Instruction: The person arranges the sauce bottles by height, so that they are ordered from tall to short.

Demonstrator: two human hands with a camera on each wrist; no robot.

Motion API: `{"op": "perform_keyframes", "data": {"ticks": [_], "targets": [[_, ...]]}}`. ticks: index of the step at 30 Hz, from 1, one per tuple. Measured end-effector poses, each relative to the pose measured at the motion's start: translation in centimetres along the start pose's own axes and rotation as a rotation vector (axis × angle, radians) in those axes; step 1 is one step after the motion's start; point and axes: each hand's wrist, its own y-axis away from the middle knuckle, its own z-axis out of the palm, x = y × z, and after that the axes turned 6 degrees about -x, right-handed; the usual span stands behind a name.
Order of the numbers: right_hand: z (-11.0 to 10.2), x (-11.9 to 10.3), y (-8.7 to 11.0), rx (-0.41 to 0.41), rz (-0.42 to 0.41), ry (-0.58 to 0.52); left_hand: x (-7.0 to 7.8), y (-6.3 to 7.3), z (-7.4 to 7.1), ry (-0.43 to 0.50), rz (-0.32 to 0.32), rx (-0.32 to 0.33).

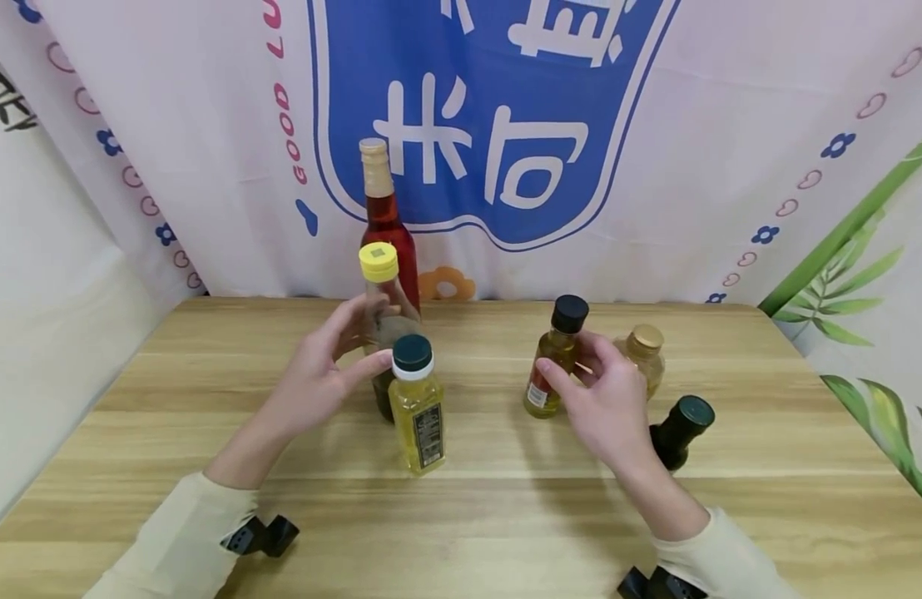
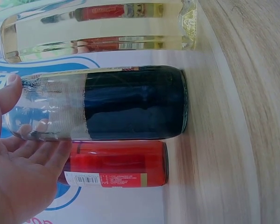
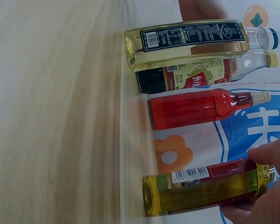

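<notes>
My left hand is round the upper part of a yellow-capped bottle of dark liquid, thumb on one side and fingers on the other. Just in front of it stands a square, green-capped bottle of yellow oil, whose cap overlaps the thumb in the head view. Behind is a tall bottle of red liquid. My right hand grips a small black-capped oil bottle near its neck, between thumb and fingers. This bottle leans slightly and has a red label with a barcode.
Beyond the right hand, partly hidden by it, stands a gold-capped bottle. A dark green bottle is beside the right wrist. The wooden table ends at a printed curtain at the back.
</notes>
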Motion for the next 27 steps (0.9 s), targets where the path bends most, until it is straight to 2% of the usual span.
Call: {"op": "perform_keyframes", "data": {"ticks": [8, 15, 22, 27], "targets": [[-0.72, 0.13, 0.41, 0.022, -0.012, 0.046, 0.14, -0.34, 0.37, 0.014, -0.021, -0.016], [-0.89, 0.16, 0.22, 0.021, -0.024, 0.068, 0.31, -0.17, 0.28, -0.019, -0.038, 0.013], [-0.83, 0.12, 0.07, 0.027, -0.041, 0.089, 0.09, -0.16, 0.31, -0.042, -0.006, 0.029], [-0.54, 0.17, -0.02, 0.017, -0.049, 0.079, 0.28, -0.01, 0.28, -0.067, -0.014, 0.049]]}}
